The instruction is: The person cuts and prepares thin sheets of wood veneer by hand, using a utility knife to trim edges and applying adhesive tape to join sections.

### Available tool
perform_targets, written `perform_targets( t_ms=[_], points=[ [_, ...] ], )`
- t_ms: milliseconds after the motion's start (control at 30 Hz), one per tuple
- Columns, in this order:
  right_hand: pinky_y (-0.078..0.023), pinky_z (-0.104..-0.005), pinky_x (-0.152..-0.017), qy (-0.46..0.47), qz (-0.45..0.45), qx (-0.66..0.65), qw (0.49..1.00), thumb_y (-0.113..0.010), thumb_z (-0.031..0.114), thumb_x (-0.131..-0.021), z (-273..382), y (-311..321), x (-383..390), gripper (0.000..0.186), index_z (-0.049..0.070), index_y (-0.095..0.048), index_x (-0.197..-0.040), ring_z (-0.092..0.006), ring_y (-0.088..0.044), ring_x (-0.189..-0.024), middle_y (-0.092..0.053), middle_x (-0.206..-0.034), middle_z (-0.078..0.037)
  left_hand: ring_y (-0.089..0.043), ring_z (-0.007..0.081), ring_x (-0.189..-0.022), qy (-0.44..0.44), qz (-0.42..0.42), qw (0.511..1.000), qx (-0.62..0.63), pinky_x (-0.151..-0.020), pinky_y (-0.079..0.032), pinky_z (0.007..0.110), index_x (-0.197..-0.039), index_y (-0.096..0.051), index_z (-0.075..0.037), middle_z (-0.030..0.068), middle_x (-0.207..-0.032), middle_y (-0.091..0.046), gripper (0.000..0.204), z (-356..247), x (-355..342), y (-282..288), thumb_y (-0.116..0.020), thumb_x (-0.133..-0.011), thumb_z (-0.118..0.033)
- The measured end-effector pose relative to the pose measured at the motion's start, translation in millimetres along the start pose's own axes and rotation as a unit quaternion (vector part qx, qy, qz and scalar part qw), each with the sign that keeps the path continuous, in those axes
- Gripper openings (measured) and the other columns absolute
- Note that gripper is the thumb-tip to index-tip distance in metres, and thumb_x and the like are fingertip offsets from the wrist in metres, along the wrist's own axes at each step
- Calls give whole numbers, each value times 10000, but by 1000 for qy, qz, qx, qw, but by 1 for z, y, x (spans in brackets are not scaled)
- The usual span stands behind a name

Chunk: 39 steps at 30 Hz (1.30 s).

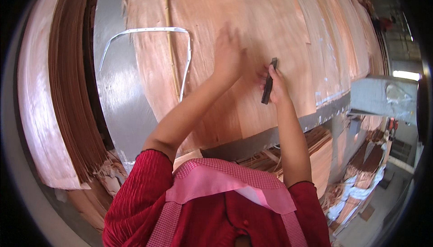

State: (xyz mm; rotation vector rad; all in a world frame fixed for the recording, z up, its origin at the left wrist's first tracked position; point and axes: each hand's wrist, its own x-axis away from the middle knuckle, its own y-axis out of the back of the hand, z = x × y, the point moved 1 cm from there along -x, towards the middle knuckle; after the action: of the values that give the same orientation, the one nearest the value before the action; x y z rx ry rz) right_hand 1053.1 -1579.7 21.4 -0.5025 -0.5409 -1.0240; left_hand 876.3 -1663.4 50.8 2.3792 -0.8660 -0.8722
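Thin reddish-brown wood veneer sheets (203, 107) lie spread over a grey metal-topped table in front of me. My left hand (229, 53) is over the veneer near the middle, blurred by motion, its fingers stretched out and apart with nothing in them. To its right, my right hand (277, 84) is closed around a narrow dark bar-shaped tool (269, 82), tilted with its upper end pointing away from me. The kind of tool cannot be made out. Left of my hands, a white perforated tape strip (158, 29) lies bent across a thin yellow bamboo-like stick (172, 66).
The bare grey tabletop (119, 98) shows along the left. Beyond it stands a thick stack of brown veneer (72, 80). More veneer pieces (315, 143) lie below the table's near edge. At the lower right, a bundle (361, 175) with white wrapping sits on the floor.
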Motion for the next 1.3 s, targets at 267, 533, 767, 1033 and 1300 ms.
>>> perform_targets(
  t_ms=[267, 533, 767, 1033, 1300],
  points=[
    [-384, -239, -391, 33, -46, 60, 997, -432, 281, -908, -3, -12, 2, 306, 38, -436, -1095, -148, -501, -467, -568, -747, -121, -464, 255, -1086, -113, 221, 959, -134, -896, -404, 353, -987, -601, -90, 64, -1146, -525, 245, 99, -161, -89, -445, -800, -108],
    [-446, -278, -415, 210, -74, 374, 900, -386, 108, -879, 60, -112, -76, 274, 28, -448, -1134, -168, -551, -469, -573, -640, -114, -456, 253, -1106, -245, 118, 960, -72, -931, -361, 382, -1144, -529, -131, 18, -1234, -490, 363, 107, -146, -95, -511, -784, -175],
    [-481, -341, -547, 258, -205, 535, 778, -383, 83, -802, 69, -143, -106, 327, -54, -495, -1077, -228, -620, -580, -611, -659, -170, -470, 192, -1066, -212, 171, 961, -54, -897, -333, 382, -1032, -609, -232, -117, -1162, -541, 317, 88, -140, -75, -570, -719, -204],
    [-451, -424, -815, 63, -84, 508, 855, -332, 134, -849, 93, -169, -55, 379, -45, -402, -1176, -361, -558, -968, -559, -1057, -246, -460, 197, -1085, -250, 138, 949, -131, -899, -344, 414, -1096, -567, -220, -63, -1145, -546, 338, 99, -140, -83, -536, -762, -260],
    [-416, -441, -842, 266, -177, 588, 743, -318, 144, -869, 20, -144, -18, 404, -51, -361, -1221, -396, -549, -940, -544, -1046, -282, -354, 305, -1197, -209, 277, 929, -129, -943, -303, 501, -1155, -519, -167, 53, -1301, -420, 638, 71, -145, -59, -619, -655, -551]
  ],
)
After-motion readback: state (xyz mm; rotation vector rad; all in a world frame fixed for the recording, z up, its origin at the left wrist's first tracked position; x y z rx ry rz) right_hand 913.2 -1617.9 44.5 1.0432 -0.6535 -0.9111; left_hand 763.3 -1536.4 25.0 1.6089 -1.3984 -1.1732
